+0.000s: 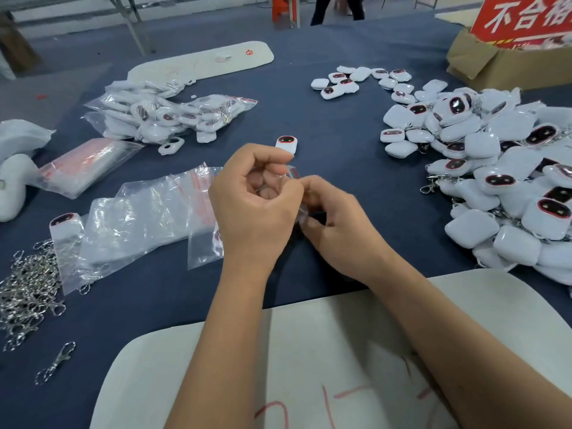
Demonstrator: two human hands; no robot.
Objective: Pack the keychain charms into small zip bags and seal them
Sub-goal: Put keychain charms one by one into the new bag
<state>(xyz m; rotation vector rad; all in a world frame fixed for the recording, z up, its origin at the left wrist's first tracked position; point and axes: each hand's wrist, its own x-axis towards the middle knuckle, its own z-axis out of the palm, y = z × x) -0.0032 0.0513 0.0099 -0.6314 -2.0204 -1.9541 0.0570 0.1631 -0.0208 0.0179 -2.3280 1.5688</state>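
A blue table (334,125) bears a heap of white charms (501,181) at right, partly cut off. The left hand (253,205) and right hand (337,218), fingers curled, pinch a small zip bag (295,178), mostly hidden; its contents cannot be made out.

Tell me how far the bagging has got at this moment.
Done: a heap of bagged charms lies at far left. In hand: the left hand and right hand both have a grip on one small zip bag; whether a charm is inside is hidden. Left: a large pile of loose charms at right, one single charm ahead, and empty zip bags at left.
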